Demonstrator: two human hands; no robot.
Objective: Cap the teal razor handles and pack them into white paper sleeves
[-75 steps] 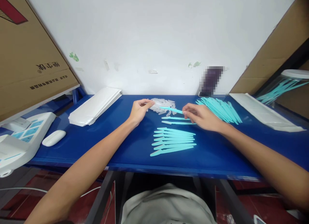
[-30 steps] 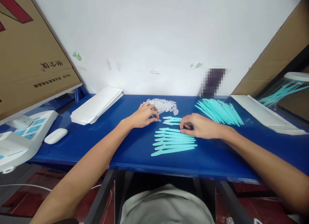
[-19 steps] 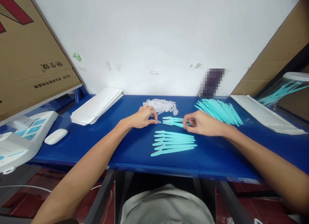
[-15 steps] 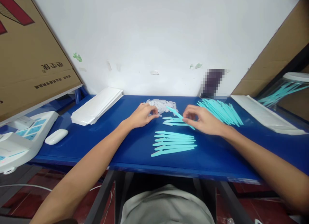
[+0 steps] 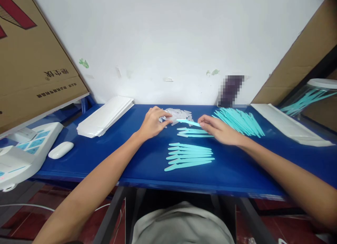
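Now, one turquoise stick (image 5: 191,123), freshly levelled, is pinched by the right hand (image 5: 219,129), so that its tip is brought near the clear caps (image 5: 181,114) and the curled left hand (image 5: 152,122), whose grip on any cap cannot be told.

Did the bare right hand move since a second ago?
Yes, the right hand moved forward, nearer the flat white wall behind the blue table.
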